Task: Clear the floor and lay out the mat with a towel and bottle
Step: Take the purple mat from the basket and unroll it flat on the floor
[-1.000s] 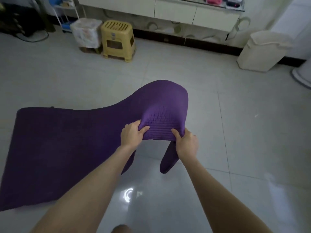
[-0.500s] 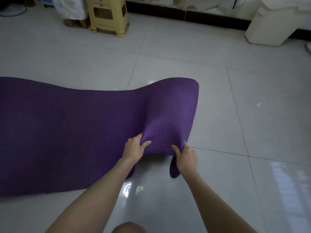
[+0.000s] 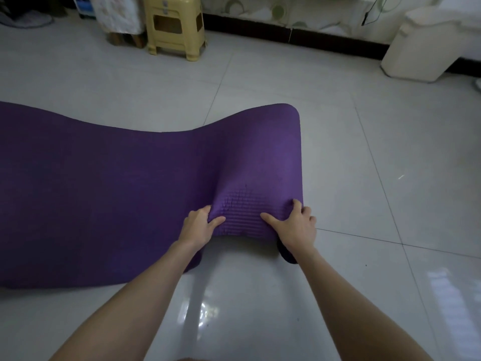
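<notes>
A purple ribbed mat (image 3: 125, 194) lies spread across the white tiled floor, running off the left edge of the view. Its right end is raised in a low hump. My left hand (image 3: 199, 226) pinches the near edge of that raised end. My right hand (image 3: 295, 225) grips the mat's near right corner, which curls under my wrist. No towel or bottle shows in this view.
A yellow plastic stool (image 3: 175, 24) and a cloth-covered stool (image 3: 118, 15) stand at the back by the wall. A cream bin (image 3: 426, 43) sits at the back right. Bare glossy tiles (image 3: 377, 178) stretch to the right of the mat.
Both hands have lowered the held end of the mat toward the floor, so the hump is flatter. My right hand has shifted out to the mat's corner. The view has tilted down.
</notes>
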A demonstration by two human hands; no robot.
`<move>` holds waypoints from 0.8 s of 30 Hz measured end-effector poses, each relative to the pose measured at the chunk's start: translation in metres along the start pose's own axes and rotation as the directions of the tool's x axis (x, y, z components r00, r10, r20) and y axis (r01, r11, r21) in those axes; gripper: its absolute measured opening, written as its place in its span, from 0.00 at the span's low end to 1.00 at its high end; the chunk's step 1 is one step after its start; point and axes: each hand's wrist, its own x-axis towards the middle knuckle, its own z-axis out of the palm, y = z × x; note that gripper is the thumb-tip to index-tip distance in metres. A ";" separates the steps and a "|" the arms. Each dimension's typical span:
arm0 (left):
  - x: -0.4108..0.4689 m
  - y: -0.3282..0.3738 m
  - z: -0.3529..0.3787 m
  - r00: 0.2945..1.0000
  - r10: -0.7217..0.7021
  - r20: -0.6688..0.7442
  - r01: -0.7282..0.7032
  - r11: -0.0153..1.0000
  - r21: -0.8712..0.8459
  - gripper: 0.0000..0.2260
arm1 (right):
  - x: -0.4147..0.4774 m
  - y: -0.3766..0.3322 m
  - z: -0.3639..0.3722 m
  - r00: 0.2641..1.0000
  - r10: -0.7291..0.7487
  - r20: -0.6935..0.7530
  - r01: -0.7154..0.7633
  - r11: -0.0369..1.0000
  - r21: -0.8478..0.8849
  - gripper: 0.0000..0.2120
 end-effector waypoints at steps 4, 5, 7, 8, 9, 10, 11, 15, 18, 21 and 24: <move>0.001 -0.011 0.009 0.996 0.034 0.078 -0.035 0.999 0.010 0.15 | 0.005 0.010 0.013 1.000 -0.006 0.029 0.009 0.993 -0.114 0.51; 0.001 -0.014 0.012 0.994 0.044 0.101 -0.045 0.999 0.013 0.15 | 0.006 0.012 0.016 0.999 -0.011 0.046 0.015 0.994 -0.105 0.52; 0.002 -0.018 0.019 0.988 0.059 0.145 -0.064 0.997 0.031 0.13 | 0.013 0.010 0.018 0.996 -0.024 0.084 0.034 0.993 -0.110 0.52; 0.002 -0.020 0.022 0.984 0.065 0.169 -0.073 0.996 0.042 0.13 | 0.017 0.008 0.020 0.994 -0.035 0.100 0.047 0.992 -0.121 0.51; 0.002 -0.022 0.023 0.979 0.067 0.191 -0.080 0.995 0.059 0.14 | 0.021 0.005 0.020 0.993 -0.051 0.109 0.066 0.988 -0.136 0.50; 0.001 -0.024 0.024 0.974 0.071 0.217 -0.090 0.993 0.080 0.15 | 0.024 0.002 0.021 0.991 -0.074 0.112 0.091 0.983 -0.158 0.50; 0.002 -0.026 0.023 0.966 0.070 0.249 -0.099 0.990 0.105 0.16 | 0.028 0.000 0.022 0.988 -0.100 0.115 0.121 0.975 -0.186 0.51; 0.003 -0.040 0.017 0.918 0.051 0.392 -0.123 0.979 0.162 0.18 | 0.036 -0.001 0.027 0.953 -0.253 0.167 0.296 0.897 -0.328 0.52; -0.004 -0.046 0.025 0.872 0.022 0.489 -0.148 0.964 0.220 0.21 | 0.038 -0.003 0.034 0.930 -0.300 0.210 0.359 0.863 -0.355 0.51; -0.011 -0.048 0.039 0.853 -0.011 0.521 -0.159 0.947 0.280 0.24 | 0.036 0.001 0.045 0.925 -0.280 0.259 0.366 0.840 -0.401 0.50; -0.016 -0.047 0.052 0.844 -0.057 0.533 -0.206 0.883 0.422 0.26 | 0.037 0.017 0.053 0.917 -0.246 0.312 0.377 0.791 -0.482 0.49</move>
